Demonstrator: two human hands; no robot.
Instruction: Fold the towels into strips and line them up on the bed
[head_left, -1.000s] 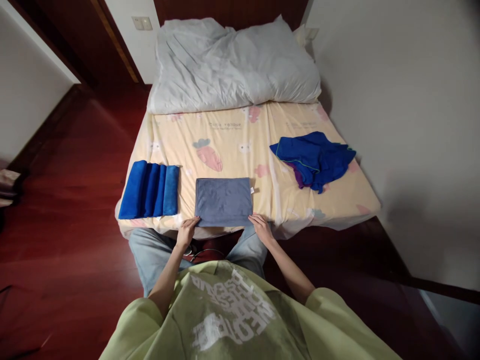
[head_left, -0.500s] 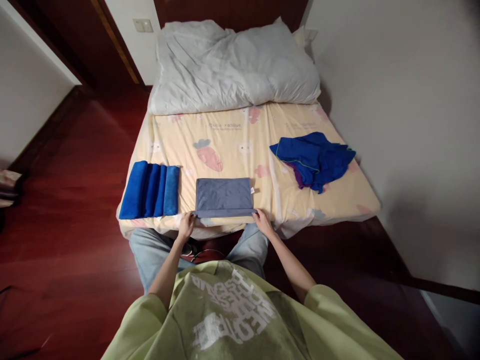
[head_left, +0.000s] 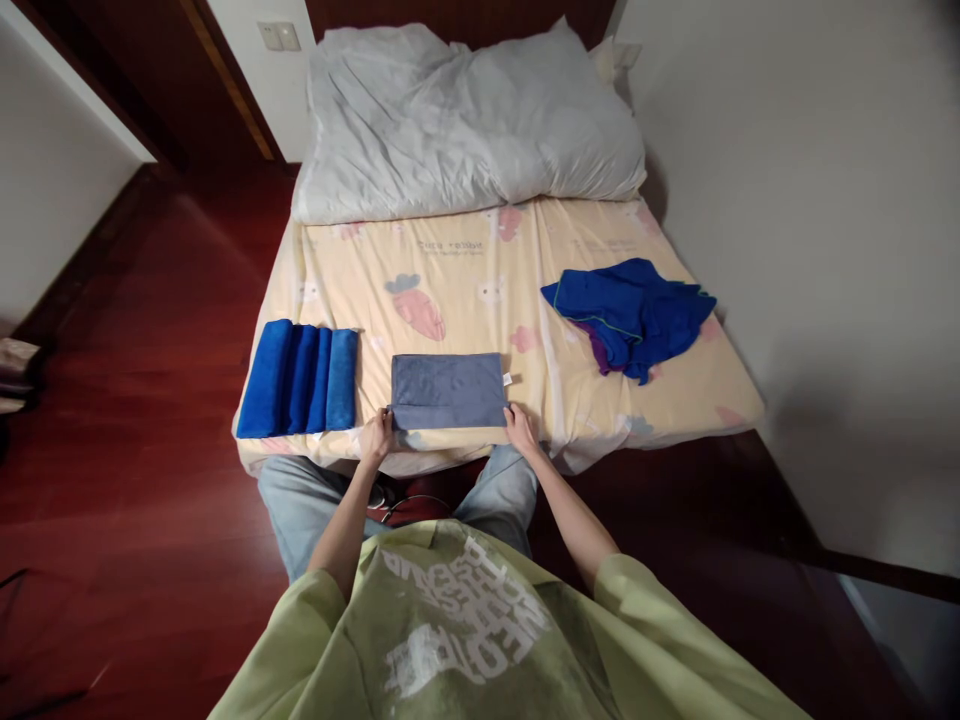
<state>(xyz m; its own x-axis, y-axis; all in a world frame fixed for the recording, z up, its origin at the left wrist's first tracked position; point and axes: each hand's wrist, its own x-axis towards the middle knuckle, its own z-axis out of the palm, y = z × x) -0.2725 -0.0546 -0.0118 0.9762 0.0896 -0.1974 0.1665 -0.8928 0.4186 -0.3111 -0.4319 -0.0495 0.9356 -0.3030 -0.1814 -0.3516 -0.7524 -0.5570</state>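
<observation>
A grey-blue cloth (head_left: 448, 385) lies flat near the front edge of the bed, its near edge folded over in a strip and a small white tag at its right side. My left hand (head_left: 376, 436) pinches the left end of the folded strip. At the strip's right end, my right hand (head_left: 519, 425) grips the cloth between its fingers. Left of the cloth, several rolled or folded blue cloths (head_left: 300, 378) lie side by side. On the right rests a crumpled pile of blue cloths (head_left: 637, 310) with a purple piece beneath.
The bed (head_left: 457, 290) has a yellow sheet with carrot prints. A large white quilt (head_left: 472, 125) is bunched at the headboard. A wall (head_left: 810, 250) stands on the right, and dark red floor (head_left: 150, 400) shows on the left.
Both hands have moved slightly away from my body with the cloth's near edge, and the folded strip now looks wider.
</observation>
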